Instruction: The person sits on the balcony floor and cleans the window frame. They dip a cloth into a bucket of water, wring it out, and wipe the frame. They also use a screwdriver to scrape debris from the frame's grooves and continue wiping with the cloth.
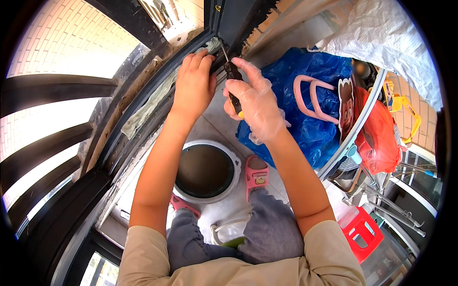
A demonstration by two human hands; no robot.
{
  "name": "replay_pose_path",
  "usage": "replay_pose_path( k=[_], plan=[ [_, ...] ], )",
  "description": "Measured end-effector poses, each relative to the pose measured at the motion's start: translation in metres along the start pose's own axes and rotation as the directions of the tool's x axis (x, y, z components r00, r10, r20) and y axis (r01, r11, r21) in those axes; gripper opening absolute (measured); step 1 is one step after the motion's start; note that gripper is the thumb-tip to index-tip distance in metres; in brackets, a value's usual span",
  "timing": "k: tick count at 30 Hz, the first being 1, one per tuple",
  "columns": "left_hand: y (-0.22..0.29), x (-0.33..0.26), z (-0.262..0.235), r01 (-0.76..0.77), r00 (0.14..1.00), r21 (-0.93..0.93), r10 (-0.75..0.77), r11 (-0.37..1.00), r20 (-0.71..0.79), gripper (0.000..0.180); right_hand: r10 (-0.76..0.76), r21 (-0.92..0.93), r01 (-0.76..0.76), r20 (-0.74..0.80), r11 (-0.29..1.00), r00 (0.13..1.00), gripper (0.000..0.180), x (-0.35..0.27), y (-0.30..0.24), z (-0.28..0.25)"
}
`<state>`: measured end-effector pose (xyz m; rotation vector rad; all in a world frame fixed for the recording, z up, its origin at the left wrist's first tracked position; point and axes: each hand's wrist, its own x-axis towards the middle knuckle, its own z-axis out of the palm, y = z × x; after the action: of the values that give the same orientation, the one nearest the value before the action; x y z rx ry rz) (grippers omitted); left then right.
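My right hand (255,97), in a clear plastic glove, is closed around a screwdriver (233,76) with a black and yellow handle. The metal shaft points up into the far corner of the dark window track (160,93), where its tip meets a bunched part of a pale, wet-looking cloth (148,109). Just left of the screwdriver, my bare left hand (194,78) bends its fingers over the track and presses on the cloth, which shows on both sides of it. Its fingertips are partly hidden.
Below my hands stands a white bucket (236,174) of murky water, between my pink slippers (256,177). A blue plastic bag (300,90), a red bag (379,131) and a red stool (361,233) crowd the right. Dark window bars (52,88) line the left.
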<state>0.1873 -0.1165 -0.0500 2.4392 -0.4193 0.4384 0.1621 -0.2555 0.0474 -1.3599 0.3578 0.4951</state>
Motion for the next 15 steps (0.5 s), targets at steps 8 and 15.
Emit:
replay_pose_path(
  k=[8, 15],
  plan=[
    [-0.003, 0.021, -0.001, 0.012, 0.987, 0.106, -0.029, 0.994, 0.161, 0.041, 0.029, -0.191, -0.027, 0.004, 0.981, 1.000, 0.052, 0.007, -0.009, -0.008],
    [-0.001, 0.014, -0.001, -0.019, 0.984, 0.203, -0.018, 0.979, 0.176, 0.042, 0.109, -0.090, -0.105, 0.039, 0.990, 0.993, 0.058, -0.001, -0.018, -0.008]
  ],
)
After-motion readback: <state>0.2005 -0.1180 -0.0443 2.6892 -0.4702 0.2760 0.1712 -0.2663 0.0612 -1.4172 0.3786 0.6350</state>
